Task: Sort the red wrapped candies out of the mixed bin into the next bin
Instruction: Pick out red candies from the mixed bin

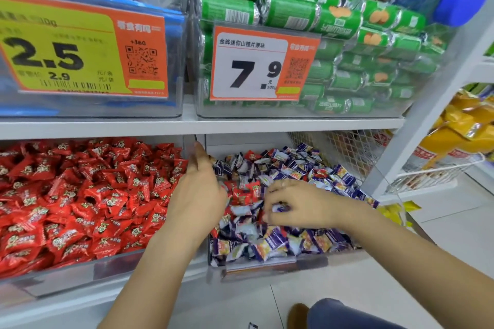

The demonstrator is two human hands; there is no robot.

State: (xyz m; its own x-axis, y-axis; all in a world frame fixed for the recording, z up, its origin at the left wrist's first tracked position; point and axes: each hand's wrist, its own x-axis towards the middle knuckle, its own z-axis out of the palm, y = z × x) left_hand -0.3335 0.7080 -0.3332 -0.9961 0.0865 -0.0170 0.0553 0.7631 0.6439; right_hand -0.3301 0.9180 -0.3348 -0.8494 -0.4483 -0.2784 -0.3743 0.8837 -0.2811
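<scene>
The mixed bin on the lower shelf holds purple-and-white wrapped candies with a few red ones among them. A small cluster of red candies lies in it between my hands, and one more red candy sits near the back. To its left stands the bin of red candies, full of red wrappers. My left hand hovers over the divider between the two bins, fingers stretched upward, with nothing seen in it. My right hand is in the mixed pile, fingers curled round a purple-and-white candy.
The white shelf board hangs low above both bins, carrying a clear bin of green rolls and price tags. A wire basket with yellow packs stands to the right. My knee and shoe are over the tiled floor below.
</scene>
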